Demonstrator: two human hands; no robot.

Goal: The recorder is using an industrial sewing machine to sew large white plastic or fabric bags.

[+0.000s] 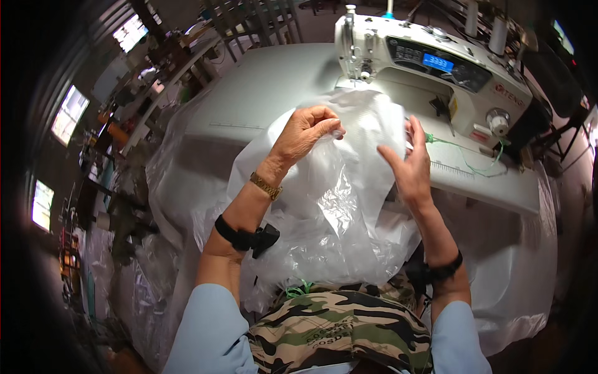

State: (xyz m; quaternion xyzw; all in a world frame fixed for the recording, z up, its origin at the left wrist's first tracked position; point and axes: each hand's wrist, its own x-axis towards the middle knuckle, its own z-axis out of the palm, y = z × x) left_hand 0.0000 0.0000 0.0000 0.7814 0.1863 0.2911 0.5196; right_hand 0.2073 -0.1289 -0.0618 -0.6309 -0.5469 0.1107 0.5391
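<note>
The left hand (pixel 305 132) is pinching a fold of the clear plastic sheet (pixel 339 206) between thumb and fingertips, closed on the film at its upper edge. The right hand (pixel 408 165) is lying open at 3 o'clock from it, fingers spread and flat against the side of the same sheet, steadying it without clasping anything.

The sheet is bunching in a loose mound between the 2 hands, spilling toward 6 o'clock over the person's camouflage apron (pixel 339 330) and lap, with a bit of green thread (pixel 299 290) showing at its lower edge. At 12 o'clock its far end is reaching toward the needle area of the white sewing machine (pixel 436 68), though whether it lies under the presser foot cannot be told.

The machine is standing on a pale sewing table (pixel 261 100), with more green thread (pixel 467 159) trailing across the table at 2 o'clock from the right hand. More plastic is hanging off the table at 9 o'clock.

Judging by this, the work looks mid-way: the sheet is being sorted and lined up by hand, and no finished seam is visible in it yet.
</note>
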